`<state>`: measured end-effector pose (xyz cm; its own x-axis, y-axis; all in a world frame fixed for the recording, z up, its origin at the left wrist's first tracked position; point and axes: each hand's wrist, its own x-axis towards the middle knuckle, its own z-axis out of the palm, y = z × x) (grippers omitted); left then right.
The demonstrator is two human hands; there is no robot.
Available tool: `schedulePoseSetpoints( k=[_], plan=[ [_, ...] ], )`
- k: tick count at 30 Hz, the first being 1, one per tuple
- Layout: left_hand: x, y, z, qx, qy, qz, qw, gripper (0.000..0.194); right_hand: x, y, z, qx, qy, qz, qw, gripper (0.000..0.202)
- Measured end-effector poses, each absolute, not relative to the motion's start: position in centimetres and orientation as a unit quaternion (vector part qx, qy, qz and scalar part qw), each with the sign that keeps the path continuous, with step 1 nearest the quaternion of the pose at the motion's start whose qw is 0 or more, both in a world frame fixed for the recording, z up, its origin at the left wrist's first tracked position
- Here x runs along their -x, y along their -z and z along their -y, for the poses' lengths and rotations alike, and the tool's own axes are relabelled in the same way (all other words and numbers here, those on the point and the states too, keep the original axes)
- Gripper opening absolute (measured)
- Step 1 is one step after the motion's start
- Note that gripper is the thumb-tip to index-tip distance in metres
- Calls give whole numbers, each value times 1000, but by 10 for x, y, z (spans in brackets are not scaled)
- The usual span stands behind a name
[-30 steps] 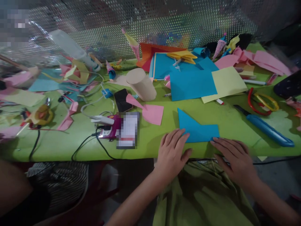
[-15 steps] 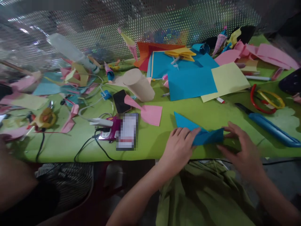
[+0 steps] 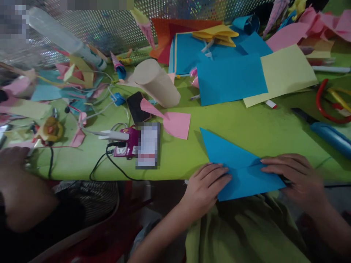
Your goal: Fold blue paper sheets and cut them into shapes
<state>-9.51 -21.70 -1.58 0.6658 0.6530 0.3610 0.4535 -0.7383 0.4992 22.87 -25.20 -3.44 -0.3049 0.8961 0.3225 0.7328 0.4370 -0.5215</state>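
A blue sheet of paper (image 3: 244, 179) lies at the front edge of the green table, with a crease across it and a pointed corner at the far left. Its near part hangs over the edge towards my lap. My left hand (image 3: 208, 186) grips its left side, fingers on top and thumb hidden. At the right side my right hand (image 3: 297, 173) pinches the paper, fingertips near the crease and thumb out of sight beneath.
A utility knife (image 3: 329, 133) and red-handled scissors (image 3: 320, 102) lie to the right. Blue (image 3: 231, 80) and pale yellow sheets (image 3: 287, 73) are behind. A phone (image 3: 148, 146), pink paper (image 3: 178, 124) and a cardboard tube (image 3: 157, 82) are leftward. A co-worker's arm (image 3: 19, 182) rests far left.
The blue paper, earlier folded up between my hands, is now opened out flatter and nearer to me. My right hand has come onto its right side. The view has shifted downwards.
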Motion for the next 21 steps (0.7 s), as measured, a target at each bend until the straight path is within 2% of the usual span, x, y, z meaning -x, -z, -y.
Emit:
schedulePoseSetpoints(
  k=[6, 11, 16, 19, 21],
  plan=[
    [99, 19, 219, -862, -318, -365, 148, 33, -229, 33, 249, 501, -129, 801, 302, 33],
    [100, 17, 219, -838, -341, -392, 164, 25, -229, 32, 246, 498, -136, 801, 305, 23],
    [91, 13, 216, -818, -337, -438, 160, 6, -219, 24, 242, 556, -149, 760, 300, 23],
    [84, 13, 212, -799, -331, -490, 109, 14, -209, 18, 239, 630, -151, 703, 292, 31],
    [80, 14, 210, -790, -330, -511, 78, 10, -204, 16, 236, 658, -158, 679, 285, 43]
  ],
)
